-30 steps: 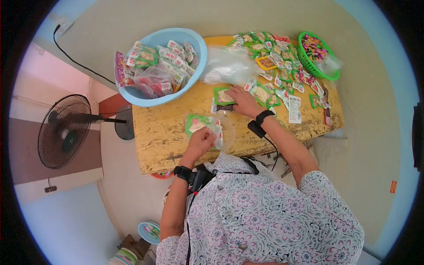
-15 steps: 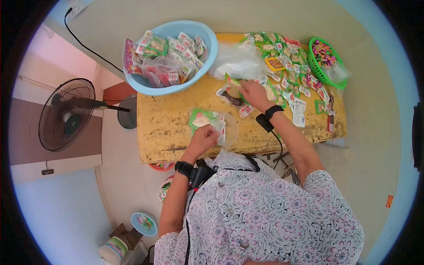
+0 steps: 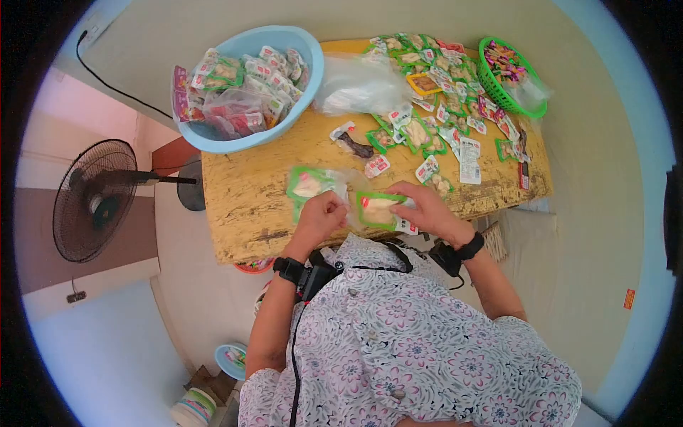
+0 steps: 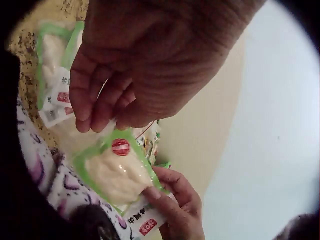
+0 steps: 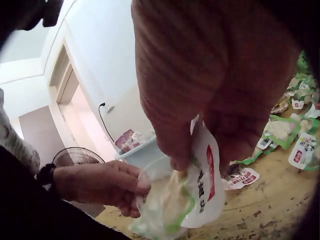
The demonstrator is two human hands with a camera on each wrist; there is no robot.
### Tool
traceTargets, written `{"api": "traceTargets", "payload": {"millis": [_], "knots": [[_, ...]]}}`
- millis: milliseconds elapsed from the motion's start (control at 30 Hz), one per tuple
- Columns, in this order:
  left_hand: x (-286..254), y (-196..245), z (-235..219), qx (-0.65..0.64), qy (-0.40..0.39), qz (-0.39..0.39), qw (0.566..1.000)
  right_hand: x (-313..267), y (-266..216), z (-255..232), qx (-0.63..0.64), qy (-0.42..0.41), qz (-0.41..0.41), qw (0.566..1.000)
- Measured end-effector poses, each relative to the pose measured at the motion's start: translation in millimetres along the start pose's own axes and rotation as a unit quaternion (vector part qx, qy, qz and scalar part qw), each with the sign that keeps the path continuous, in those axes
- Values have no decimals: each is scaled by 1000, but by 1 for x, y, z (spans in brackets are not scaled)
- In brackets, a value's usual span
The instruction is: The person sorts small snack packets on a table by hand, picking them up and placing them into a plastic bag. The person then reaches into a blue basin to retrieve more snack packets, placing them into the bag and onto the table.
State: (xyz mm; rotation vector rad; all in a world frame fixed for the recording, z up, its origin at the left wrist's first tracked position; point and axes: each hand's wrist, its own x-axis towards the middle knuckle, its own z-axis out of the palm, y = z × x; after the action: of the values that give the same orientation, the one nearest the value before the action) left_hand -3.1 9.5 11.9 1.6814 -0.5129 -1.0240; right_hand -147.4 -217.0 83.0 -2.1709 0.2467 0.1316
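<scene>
My left hand pinches the edge of a clear plastic bag near the table's front edge. Green-edged snack packs with pale contents lie inside that bag, to the left. With thumb and fingers, my right hand grips another green-edged snack pack, pale inside with a red label. This pack is at the bag's mouth, close beside the left fingertips. A white printed pack end shows under the right fingers in the right wrist view.
Dark-filled pouch and several loose packs lie beyond my hands on the yellow table. Behind are a blue basin of packs, a heap of clear bags and a green basket of small sweets. A fan stands left.
My right hand has lifted a green-edged pack from the table's middle and brought it toward me, beside the left hand. The left hand keeps hold of the bag's edge.
</scene>
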Motion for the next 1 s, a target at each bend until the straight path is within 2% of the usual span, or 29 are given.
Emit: {"api": "traceTargets", "payload": {"millis": [100, 200, 300, 400, 467, 500, 600, 700, 800, 867, 900, 967, 1000], "knots": [[2, 1, 3, 44, 0, 22, 999, -2, -8, 11, -65, -1, -3, 998], [3, 2, 13, 80, 4, 59, 995, 6, 3, 31, -51, 80, -42, 995], [4, 4, 17, 123, 19, 93, 988, 19, 0, 41, 12, 38, 2, 999], [-1, 16, 18, 165, 41, 120, 978, 33, 11, 59, 190, -59, 127, 972], [-5, 20, 20, 166, 48, 133, 976, 39, 21, 68, 212, -49, 30, 976], [-5, 19, 21, 158, 43, 131, 978, 41, 27, 73, 223, -43, -17, 974], [-3, 17, 27, 133, 30, 136, 981, 52, 46, 83, 223, -65, 3, 973], [1, 12, 29, 117, 26, 160, 980, 61, 52, 88, 337, -111, 34, 934], [6, 4, 25, 98, 10, 185, 978, 66, 57, 85, 315, -162, 100, 930], [5, -3, 22, 47, -25, 211, 976, 72, 62, 87, 296, -185, 58, 936], [3, -4, 18, 21, -23, 191, 981, 71, 65, 88, 286, -195, 38, 937], [-2, -3, 3, -29, -20, 152, 988, 69, 37, 84, 283, -163, 87, 941], [-6, -1, -10, -7, 9, 140, 990, 68, 27, 83, 282, -145, 111, 942]]}}
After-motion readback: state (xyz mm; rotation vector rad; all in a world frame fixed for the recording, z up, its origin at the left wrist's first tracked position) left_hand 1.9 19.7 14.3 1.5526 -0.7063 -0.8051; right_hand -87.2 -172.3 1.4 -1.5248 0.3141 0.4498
